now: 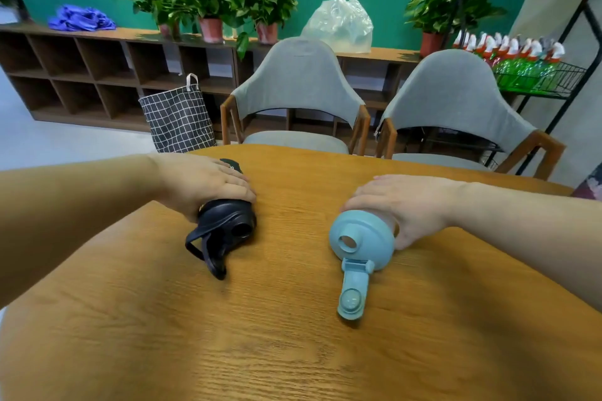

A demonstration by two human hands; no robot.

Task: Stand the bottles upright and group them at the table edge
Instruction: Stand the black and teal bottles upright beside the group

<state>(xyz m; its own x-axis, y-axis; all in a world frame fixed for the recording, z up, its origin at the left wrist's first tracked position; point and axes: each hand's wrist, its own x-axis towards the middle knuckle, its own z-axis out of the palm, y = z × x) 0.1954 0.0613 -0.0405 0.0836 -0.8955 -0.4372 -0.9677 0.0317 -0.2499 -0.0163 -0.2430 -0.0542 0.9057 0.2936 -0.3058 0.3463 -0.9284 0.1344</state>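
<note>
Left hand (pixel 202 184): my palm wraps over the black bottle (pixel 224 221), lying on the table (pixel 293 335), lid toward me.
Right hand (pixel 407 205): closed around the blue bottle (pixel 361 238), also lying, flip cap open.
Technique: I should pivot each on its base, then slide both together at the edge.

Both bare forearms reach in over the surface (pixel 293 319) from its left and right edges, converging toward the far middle. The left hand (pixel 202 185) lies palm down, fingers (pixel 234 184) together and curled over the top of a black bottle (pixel 224 225) lying on its side. The right hand (pixel 407 202) mirrors it, palm down, fingers pointing left and wrapped over a blue bottle (pixel 361 238) that also lies on its side, thumb tucked below at the near side.
</note>
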